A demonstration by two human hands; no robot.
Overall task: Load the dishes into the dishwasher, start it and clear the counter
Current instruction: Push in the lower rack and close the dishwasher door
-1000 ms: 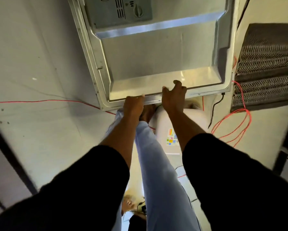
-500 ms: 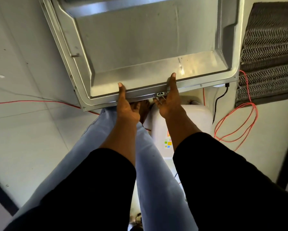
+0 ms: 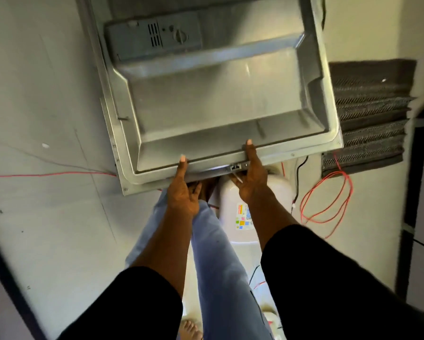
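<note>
Door (image 3: 218, 94) of the dishwasher, open with its bare inner face up above the floor (image 3: 46, 94), dispenser (image 3: 154, 36) at far end; left grip (image 3: 181, 192) and right grip (image 3: 252, 177) clasp its near edge, thumbs on top; racks and dishes unseen, so loading, starting and desk-clearing likely remain.

Left of the open dishwasher door (image 3: 218, 106) lies open floor (image 3: 46, 94) crossed by one thin red wire (image 3: 46, 174), while a white tank (image 3: 280, 190) under its near edge, a looped red cable (image 3: 350, 187) and a dark mat (image 3: 370, 114) crowd the right.
</note>
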